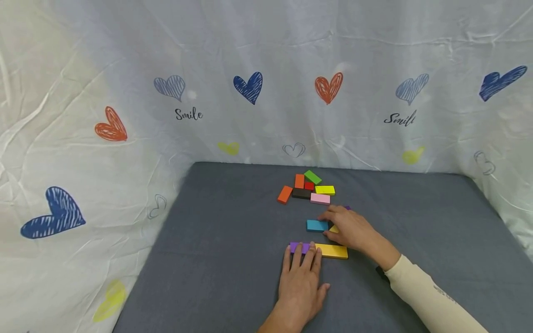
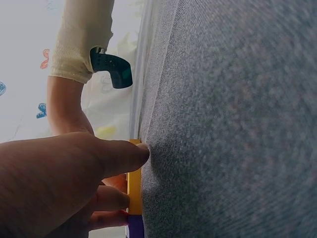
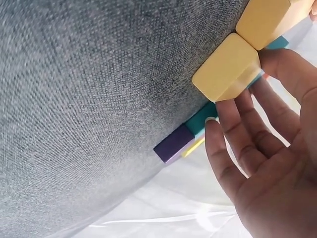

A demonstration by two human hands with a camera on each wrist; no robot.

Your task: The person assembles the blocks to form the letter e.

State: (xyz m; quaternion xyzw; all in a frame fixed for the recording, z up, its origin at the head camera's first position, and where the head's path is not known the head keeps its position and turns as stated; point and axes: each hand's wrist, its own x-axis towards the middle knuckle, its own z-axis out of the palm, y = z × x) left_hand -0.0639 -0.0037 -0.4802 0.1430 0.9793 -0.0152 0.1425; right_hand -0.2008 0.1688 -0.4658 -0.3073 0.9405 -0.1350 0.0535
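My left hand [image 1: 297, 289] lies with straight fingers across a purple block [image 1: 294, 248], beside a yellow block [image 1: 333, 251] that continues the row to the right. In the left wrist view the yellow block [image 2: 134, 191] and purple block [image 2: 135, 227] meet end to end. My right hand [image 1: 354, 231] pinches another yellow block [image 1: 334, 229] between thumb and fingers, at the right end of a blue block [image 1: 317, 225]. That pinched yellow block [image 3: 228, 69] shows its end face in the right wrist view. A purple block [image 1: 347, 207] peeks out behind the right hand.
Beyond the hands lies a loose cluster: orange blocks [image 1: 285, 194], a black block [image 1: 301, 193], a red block [image 1: 309, 185], a green block [image 1: 312, 176], a bright yellow block [image 1: 325, 190] and a pink block [image 1: 320, 199]. A grey cloth [image 1: 216, 240] covers the table, with a printed curtain [image 1: 266, 125] behind.
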